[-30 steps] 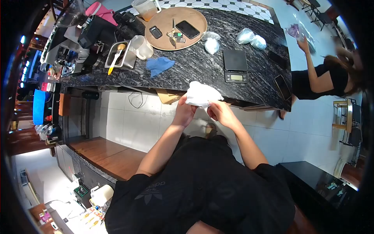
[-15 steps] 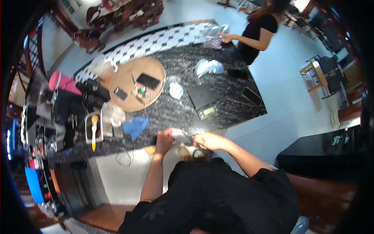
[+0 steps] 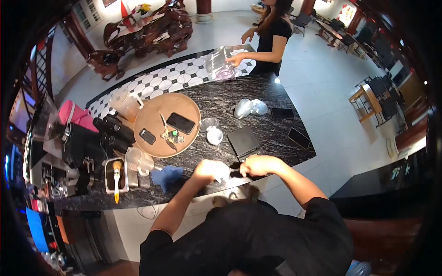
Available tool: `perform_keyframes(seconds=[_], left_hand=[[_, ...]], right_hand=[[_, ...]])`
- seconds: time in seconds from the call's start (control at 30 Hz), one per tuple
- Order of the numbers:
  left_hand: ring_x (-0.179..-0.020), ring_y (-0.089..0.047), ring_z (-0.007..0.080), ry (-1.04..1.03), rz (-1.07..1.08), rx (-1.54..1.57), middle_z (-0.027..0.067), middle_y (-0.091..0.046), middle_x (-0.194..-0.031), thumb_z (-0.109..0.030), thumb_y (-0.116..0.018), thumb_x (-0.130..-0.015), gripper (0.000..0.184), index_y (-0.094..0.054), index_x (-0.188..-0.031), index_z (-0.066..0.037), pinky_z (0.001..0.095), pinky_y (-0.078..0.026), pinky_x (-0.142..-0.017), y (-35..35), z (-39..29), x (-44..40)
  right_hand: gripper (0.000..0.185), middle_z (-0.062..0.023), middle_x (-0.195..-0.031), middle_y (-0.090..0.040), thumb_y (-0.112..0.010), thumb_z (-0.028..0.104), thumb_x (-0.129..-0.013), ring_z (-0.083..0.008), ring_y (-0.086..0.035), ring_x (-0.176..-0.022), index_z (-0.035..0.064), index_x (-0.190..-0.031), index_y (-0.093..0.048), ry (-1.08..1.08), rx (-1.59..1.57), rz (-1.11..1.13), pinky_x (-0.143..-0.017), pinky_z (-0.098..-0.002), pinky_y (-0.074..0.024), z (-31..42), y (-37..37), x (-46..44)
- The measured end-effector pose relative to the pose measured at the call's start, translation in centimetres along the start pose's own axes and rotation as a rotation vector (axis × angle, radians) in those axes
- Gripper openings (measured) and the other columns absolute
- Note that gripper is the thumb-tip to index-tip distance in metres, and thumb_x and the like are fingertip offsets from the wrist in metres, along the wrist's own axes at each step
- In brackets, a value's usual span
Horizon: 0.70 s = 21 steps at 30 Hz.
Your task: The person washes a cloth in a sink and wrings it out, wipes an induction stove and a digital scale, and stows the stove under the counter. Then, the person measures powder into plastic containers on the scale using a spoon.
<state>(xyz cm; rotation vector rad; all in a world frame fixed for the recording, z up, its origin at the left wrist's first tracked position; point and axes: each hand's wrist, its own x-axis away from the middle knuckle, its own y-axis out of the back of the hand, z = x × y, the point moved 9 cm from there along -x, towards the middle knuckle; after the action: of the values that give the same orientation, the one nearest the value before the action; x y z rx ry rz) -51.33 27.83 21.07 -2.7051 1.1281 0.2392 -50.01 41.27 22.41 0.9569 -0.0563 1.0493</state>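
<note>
One white bundle [image 3: 222, 173] in L hand [image 3: 206, 171], fingers curled round it, over blk counter's [image 3: 276, 140] near edge. R hand [image 3: 261, 165] just beside, fingers bent in; can't tell if shut or on what. Blk scale [image 3: 243, 140] beyond; tray [image 3: 154, 110] w/ phone [image 3: 181, 123] off L; blue cloth [image 3: 166, 176] near L wrist.

Pale tiled floor [image 3: 313, 78], marbled black counter [image 3: 221, 99], carved wooden furniture [image 3: 152, 32], dark chairs [image 3: 301, 22].

Tray [image 3: 149, 112] (phone [image 3: 181, 123] aboard) behind cloth [image 3: 166, 177]

Counter [image 3: 212, 96] glossy, stone-like; tray [image 3: 154, 108] matt tan; rag [image 3: 166, 177] blue cloth.
</note>
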Motion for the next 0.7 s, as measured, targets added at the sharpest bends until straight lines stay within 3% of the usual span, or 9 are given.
perform_keyframes(seconds=[0.07, 0.13, 0.17, 0.27, 0.37, 0.43, 0.47, 0.63, 0.7], left_hand=[[-0.081, -0.067, 0.0215, 0.102, -0.239, -0.266, 0.0163, -0.070, -0.087, -0.011, -0.061, -0.068, 0.029, -0.069, -0.089, 0.007, 0.0333, -0.054, -0.074, 3.2, -1.8, -0.4], [-0.077, -0.068, 0.0222, -0.398, -0.458, -0.587, 0.0153, -0.069, -0.087, 0.001, -0.053, -0.077, 0.018, -0.067, -0.089, 0.006, 0.0332, -0.055, -0.073, 6.2, -3.8, 1.3], [-0.077, -0.067, 0.0209, -0.247, -0.680, -0.080, 0.0147, -0.069, -0.090, -0.003, -0.050, -0.083, 0.019, -0.066, -0.090, 0.006, 0.0328, -0.055, -0.075, 7.1, -2.6, 1.2], [-0.082, -0.067, 0.0205, -0.401, -0.859, -0.715, 0.0143, -0.070, -0.095, -0.002, -0.045, -0.086, 0.026, -0.064, -0.100, 0.009, 0.0313, -0.053, -0.078, 2.8, -6.2, -1.5], [-0.065, -0.062, 0.0286, -0.635, -0.688, -1.057, 0.0127, -0.065, -0.077, 0.005, -0.051, -0.080, 0.012, -0.063, -0.081, 0.004, 0.0356, -0.050, -0.061, -4.4, -8.8, -7.0], [-0.060, -0.058, 0.0297, -0.672, -0.457, -1.047, 0.0124, -0.062, -0.072, 0.006, -0.055, -0.078, 0.012, -0.056, -0.069, -0.002, 0.0373, -0.049, -0.058, -7.0, -4.5, -9.2], [-0.067, -0.061, 0.0312, -0.666, -0.464, -1.328, 0.0129, -0.062, -0.074, 0.005, -0.059, -0.078, 0.007, -0.058, -0.074, -0.001, 0.0419, -0.050, -0.065, -10.3, -5.1, -10.5], [-0.086, -0.066, 0.0333, -0.382, -0.301, -0.799, 0.0196, -0.068, -0.095, -0.003, -0.062, -0.079, 0.013, -0.065, -0.091, 0.002, 0.0405, -0.052, -0.080, -15.9, -4.4, -14.1], [-0.110, -0.062, 0.0311, -0.514, -0.125, -0.708, 0.0183, -0.066, -0.110, -0.008, -0.056, -0.086, 0.026, -0.064, -0.108, 0.002, 0.0422, -0.047, -0.096, -19.9, -4.6, -14.8]], right_hand=[[0.021, -0.0129, -0.081, -0.067, -0.049, 0.018, -0.090, -0.0304, -0.064, -0.078, 0.0065, -0.087, -0.066, 0.082, -0.007, -0.179, -0.071, -0.0399, -0.0481, -0.8, 3.7, 1.2], [0.021, -0.0132, -0.078, -0.065, -0.049, 0.017, -0.090, -0.0308, -0.063, -0.077, 0.0047, -0.084, -0.064, 0.082, -0.157, -0.386, -0.069, -0.0394, -0.0481, -1.5, 8.0, 2.9], [0.020, -0.0137, -0.076, -0.064, -0.049, 0.017, -0.090, -0.0317, -0.063, -0.075, 0.0044, -0.084, -0.063, -0.031, -0.294, -0.464, -0.069, -0.0395, -0.0483, -2.5, 9.7, 3.3], [0.021, -0.0132, -0.068, -0.061, -0.050, 0.023, -0.091, -0.0329, -0.060, -0.063, 0.0055, -0.085, -0.061, 0.187, -0.132, -0.865, -0.063, -0.0404, -0.0487, -5.0, 12.2, -0.3], [0.025, -0.0126, -0.065, -0.060, -0.056, 0.030, -0.087, -0.0342, -0.060, -0.061, 0.0059, -0.083, -0.061, 0.271, 0.086, -0.974, -0.061, -0.0419, -0.0497, -5.4, 11.2, -3.8], [0.026, -0.0137, -0.069, -0.063, -0.058, 0.032, -0.084, -0.0353, -0.065, -0.069, 0.0064, -0.085, -0.062, 0.190, 0.780, -0.634, -0.067, -0.0439, -0.0520, -0.2, 10.9, -4.6], [0.024, -0.0155, -0.074, -0.065, -0.053, 0.029, -0.088, -0.0350, -0.066, -0.074, 0.0068, -0.087, -0.063, 0.243, 0.178, -0.941, -0.070, -0.0444, -0.0531, -4.3, 11.6, -4.4], [0.029, -0.0217, -0.083, -0.065, -0.042, 0.027, -0.096, -0.0381, -0.065, -0.078, 0.0050, -0.092, -0.061, -0.020, 0.178, -0.788, -0.069, -0.0490, -0.0520, -8.1, 11.1, -8.7], [0.029, -0.0216, -0.082, -0.066, -0.043, 0.027, -0.095, -0.0382, -0.065, -0.078, 0.0050, -0.092, -0.061, 0.002, 0.193, -0.756, -0.070, -0.0494, -0.0517, -7.8, 10.2, -9.6]])
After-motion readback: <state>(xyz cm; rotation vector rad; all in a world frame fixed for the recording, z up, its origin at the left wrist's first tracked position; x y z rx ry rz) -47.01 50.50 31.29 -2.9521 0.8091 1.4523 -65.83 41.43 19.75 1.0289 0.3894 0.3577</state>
